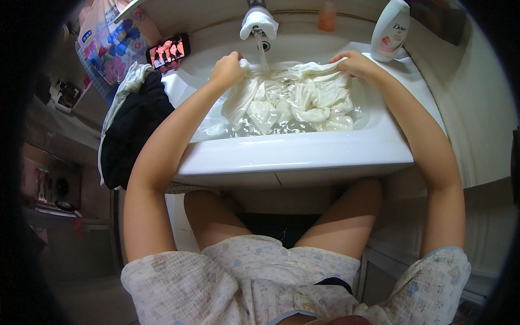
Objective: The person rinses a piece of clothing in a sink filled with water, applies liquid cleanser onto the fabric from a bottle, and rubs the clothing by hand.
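Observation:
A soaked white garment (284, 97) lies bunched in the water of a white washbasin (292, 152). My left hand (228, 70) grips one end of its upper edge, on the faucet side of the basin. At the other end, my right hand (354, 65) pinches the same edge, so the cloth stretches between both hands. Water runs from the faucet (259, 25), which has a white cover over its spout, down onto the garment's upper edge. The lower folds sit partly under water, and their outline is hard to make out.
A Dove bottle (392, 32) stands on the basin's right rim. An orange bottle (327, 16) is at the back. To the left are a lit phone (168, 50), a large flowered detergent bag (115, 40), and black clothing (136, 122) with white cloth (132, 81) draped over the edge.

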Demonstrator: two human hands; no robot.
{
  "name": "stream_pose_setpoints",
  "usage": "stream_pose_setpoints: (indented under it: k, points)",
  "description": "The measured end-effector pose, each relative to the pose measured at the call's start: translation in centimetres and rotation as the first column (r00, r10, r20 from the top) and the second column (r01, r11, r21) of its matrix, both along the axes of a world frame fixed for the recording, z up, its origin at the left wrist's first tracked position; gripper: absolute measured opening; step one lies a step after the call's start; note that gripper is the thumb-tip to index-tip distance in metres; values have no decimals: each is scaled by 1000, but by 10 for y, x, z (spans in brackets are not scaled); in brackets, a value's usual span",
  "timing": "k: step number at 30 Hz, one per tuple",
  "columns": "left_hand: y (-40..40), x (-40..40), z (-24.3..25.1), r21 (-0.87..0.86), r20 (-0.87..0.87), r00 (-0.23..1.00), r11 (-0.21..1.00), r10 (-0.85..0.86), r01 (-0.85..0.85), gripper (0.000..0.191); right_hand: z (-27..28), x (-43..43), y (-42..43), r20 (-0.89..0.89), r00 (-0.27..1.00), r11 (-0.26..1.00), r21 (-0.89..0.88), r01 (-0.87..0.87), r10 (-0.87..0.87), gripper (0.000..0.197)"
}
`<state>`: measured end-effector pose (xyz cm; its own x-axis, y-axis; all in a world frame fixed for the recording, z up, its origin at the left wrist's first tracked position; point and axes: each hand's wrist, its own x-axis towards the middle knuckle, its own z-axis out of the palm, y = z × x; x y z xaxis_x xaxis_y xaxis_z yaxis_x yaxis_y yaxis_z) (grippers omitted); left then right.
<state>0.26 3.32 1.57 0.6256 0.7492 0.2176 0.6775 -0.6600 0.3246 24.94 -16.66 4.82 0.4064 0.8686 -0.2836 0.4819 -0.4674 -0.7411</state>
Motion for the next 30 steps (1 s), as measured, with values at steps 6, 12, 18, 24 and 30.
stream_pose_setpoints:
  k: [6, 12, 18, 24, 30]
  points:
    - [-31, 2, -4, 236, -280, 899, 883, -337, 405, 49, -14, 13, 7, 203, 961, 924, 296, -241, 186, 27]
    - [-46, 1, 7, 80, -310, 705, 722, -638, 688, 58, -6, 5, 10, 104, 989, 915, 379, -140, 108, 20]
    - [-90, 9, 29, -85, 30, 806, 802, -591, 591, 47, 13, -24, 1, -317, 914, 925, 356, -133, 253, 20]
    - [-89, 26, 7, -92, 210, 799, 802, -564, 590, 29, 22, -52, -6, -576, 666, 878, 368, -307, 474, 13]
    - [-60, 25, 12, -334, 358, 836, 778, -417, 531, 24, 22, -25, -6, -437, 841, 924, 340, -174, 320, 16]
